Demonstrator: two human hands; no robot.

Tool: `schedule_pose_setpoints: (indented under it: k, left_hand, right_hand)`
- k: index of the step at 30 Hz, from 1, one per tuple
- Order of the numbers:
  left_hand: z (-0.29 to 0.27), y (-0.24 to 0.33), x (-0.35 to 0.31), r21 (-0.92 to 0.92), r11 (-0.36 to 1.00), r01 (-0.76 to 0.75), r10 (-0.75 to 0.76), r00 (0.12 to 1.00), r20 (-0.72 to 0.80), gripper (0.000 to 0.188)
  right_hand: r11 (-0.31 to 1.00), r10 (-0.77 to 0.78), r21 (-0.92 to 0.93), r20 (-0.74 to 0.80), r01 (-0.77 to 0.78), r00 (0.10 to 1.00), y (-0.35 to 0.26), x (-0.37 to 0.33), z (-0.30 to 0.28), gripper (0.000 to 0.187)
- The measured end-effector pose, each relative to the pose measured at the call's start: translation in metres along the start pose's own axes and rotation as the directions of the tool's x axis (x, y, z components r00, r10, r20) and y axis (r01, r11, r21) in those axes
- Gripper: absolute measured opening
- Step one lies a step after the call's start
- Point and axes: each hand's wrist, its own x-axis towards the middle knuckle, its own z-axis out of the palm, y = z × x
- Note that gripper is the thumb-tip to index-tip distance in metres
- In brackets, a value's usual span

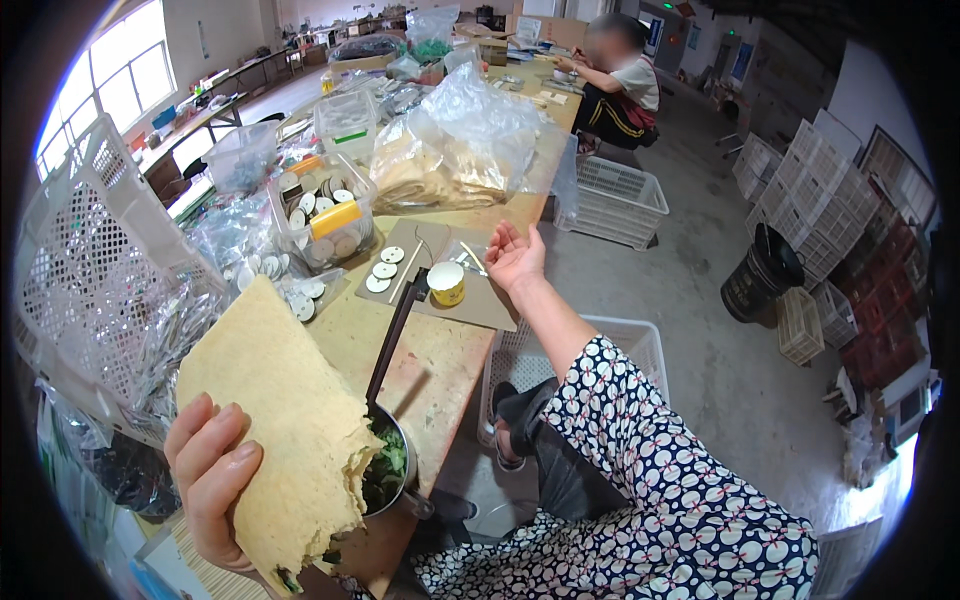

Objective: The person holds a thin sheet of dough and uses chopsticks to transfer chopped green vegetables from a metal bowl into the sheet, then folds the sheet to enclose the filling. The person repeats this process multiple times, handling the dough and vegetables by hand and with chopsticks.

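Observation:
My left hand (pixel 215 480) grips a large piece of flatbread (pixel 275 410), pale yellow, with a ragged, bitten right edge. Bits of green show at its lower end. Behind the bread, partly hidden, stands a metal mug (pixel 412 465) with chopped leafy greens (pixel 388 468) in it. A long dark stick (pixel 392 340) reaches from the mug up to a black piece beside a small yellow-and-white cup (pixel 446 284). My right hand (pixel 516 258) is held palm up, fingers loosely spread and holding nothing, near the edge of a cardboard sheet (pixel 480 308). White discs (pixel 383 270) lie on that sheet.
A clear tub of round discs (pixel 320 215) and plastic bags (pixel 460 140) crowd the table's far part. At left leans a white perforated basket (pixel 95 240). White crates (pixel 612 200) and a black bucket (pixel 762 275) stand on the floor. Another person (pixel 620 85) sits farther along the table.

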Motion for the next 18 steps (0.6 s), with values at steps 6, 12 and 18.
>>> schedule_pose_setpoints:
  k: [6, 12, 18]
  left_hand:
    - [0.011, 0.009, 0.009, 0.051, 0.998, -0.020, 0.025, 0.995, -0.095, 0.030]
    - [0.011, 0.010, 0.009, 0.047, 0.999, 0.020, -0.015, 0.995, -0.098, 0.031]
    - [0.008, 0.013, 0.011, 0.111, 0.993, 0.043, -0.037, 0.997, -0.061, 0.031]
  right_hand:
    - [1.000, 0.005, -0.002, 0.024, -0.005, 1.000, 0.002, 0.000, -0.001, 0.049]
    - [1.000, 0.006, -0.005, 0.022, -0.006, 1.000, 0.001, 0.000, -0.001, 0.048]
    - [1.000, 0.008, 0.009, 0.003, -0.008, 1.000, 0.001, 0.002, -0.001, 0.048]
